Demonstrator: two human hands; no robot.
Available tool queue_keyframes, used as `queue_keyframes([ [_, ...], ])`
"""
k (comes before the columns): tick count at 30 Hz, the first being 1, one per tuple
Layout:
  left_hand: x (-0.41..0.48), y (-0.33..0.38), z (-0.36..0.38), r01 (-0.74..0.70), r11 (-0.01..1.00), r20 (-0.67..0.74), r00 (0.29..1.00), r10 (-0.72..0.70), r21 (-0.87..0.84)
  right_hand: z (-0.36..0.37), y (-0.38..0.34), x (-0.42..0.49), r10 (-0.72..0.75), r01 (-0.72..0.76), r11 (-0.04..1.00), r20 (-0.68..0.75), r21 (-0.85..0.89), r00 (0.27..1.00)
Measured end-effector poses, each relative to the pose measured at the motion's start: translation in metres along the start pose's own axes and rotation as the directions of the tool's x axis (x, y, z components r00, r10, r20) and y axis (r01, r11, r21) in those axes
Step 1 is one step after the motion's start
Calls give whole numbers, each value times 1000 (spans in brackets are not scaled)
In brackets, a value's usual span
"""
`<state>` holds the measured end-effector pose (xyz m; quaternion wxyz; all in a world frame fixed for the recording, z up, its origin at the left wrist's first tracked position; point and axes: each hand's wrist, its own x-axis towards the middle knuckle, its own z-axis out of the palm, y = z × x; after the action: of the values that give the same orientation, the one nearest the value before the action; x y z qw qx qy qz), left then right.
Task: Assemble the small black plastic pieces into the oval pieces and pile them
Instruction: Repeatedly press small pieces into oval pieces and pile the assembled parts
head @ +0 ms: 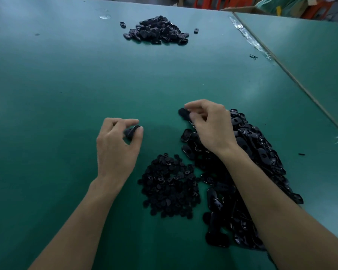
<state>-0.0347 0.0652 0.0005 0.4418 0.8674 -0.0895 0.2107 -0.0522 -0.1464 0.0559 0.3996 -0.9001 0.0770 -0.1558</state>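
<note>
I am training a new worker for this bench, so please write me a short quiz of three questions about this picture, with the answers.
1. True or false: the left hand and the right hand each pinch a black part.
2. The heap of small round parts lies: A) at the far end; B) between the two forearms; C) under the left hand.
3. How many heaps of black parts lie on the green table?
Key: 1 true. 2 B. 3 three: small round parts, oval parts beside the right arm, a far heap.
</note>
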Motion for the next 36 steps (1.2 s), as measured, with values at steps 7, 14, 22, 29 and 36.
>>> queue_keyframes([
  [7, -11, 30, 5, 232, 832, 268, 958, -105, -504, 1, -8, -32, -4, -200, 824, 358, 530, 934],
  [14, -14, 30, 6, 368, 648, 374, 917, -137, -666, 2, -8, -39, 16, -128, 881, 241, 456, 970],
  [22, -15, 25, 7, 427, 599, 417, 894, -165, -678, 5, -7, -42, 62, -147, 933, 254, 327, 965],
  [29, -14, 19, 11, 424, 588, 368, 904, -220, -689, 6, -10, -42, 62, -76, 996, 238, 51, 969],
  [36, -13, 17, 11, 391, 561, 323, 920, -221, -729, 9, -17, -48, 41, 152, 912, 454, -381, 890],
])
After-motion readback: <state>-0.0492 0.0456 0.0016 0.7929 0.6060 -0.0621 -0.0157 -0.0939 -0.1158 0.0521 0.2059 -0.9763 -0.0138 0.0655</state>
